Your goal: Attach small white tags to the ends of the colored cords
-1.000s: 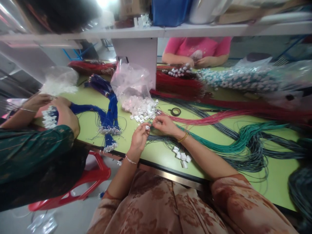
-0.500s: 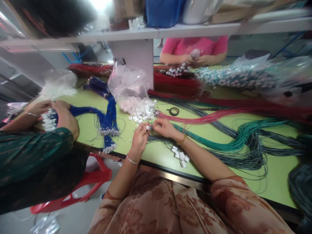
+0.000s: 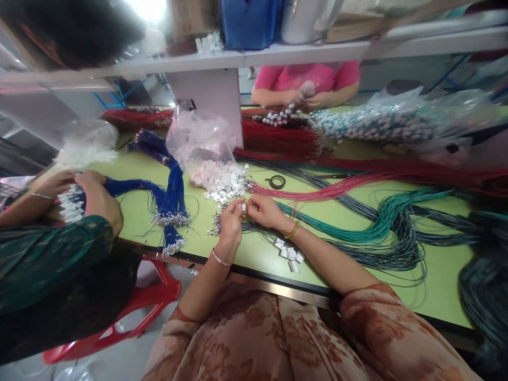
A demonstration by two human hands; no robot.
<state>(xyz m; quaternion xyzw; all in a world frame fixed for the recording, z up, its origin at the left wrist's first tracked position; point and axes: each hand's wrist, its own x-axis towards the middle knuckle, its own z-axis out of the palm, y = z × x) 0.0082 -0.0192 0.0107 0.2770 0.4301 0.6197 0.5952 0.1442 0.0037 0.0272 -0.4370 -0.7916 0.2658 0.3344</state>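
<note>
My left hand [image 3: 231, 221] pinches a small white plastic connector [image 3: 243, 207] between thumb and fingertips. Close beside it, my right hand [image 3: 265, 212] has its fingers pressed together on what looks like a thin wire at the connector; most of it is hidden by the fingers. Under and behind my hands lie a bundle of grey wires [image 3: 353, 251] and green wires [image 3: 337, 228]. A heap of white connectors [image 3: 222, 182] spills from a clear plastic bag [image 3: 202, 132] just beyond. Several white connectors [image 3: 289, 254] lie by my right forearm.
Pink wires [image 3: 317, 193] and a roll of black tape [image 3: 277, 182] lie behind my right hand. Blue wire bundles [image 3: 170, 196] are to the left, near a co-worker's arm [image 3: 101, 201]. A shelf [image 3: 301, 54] crosses above; another person in pink [image 3: 305, 79] sits opposite.
The view has shifted slightly, so the table's contents appear farther left. My hands stay together at the connector, drawn a little closer to each other.
</note>
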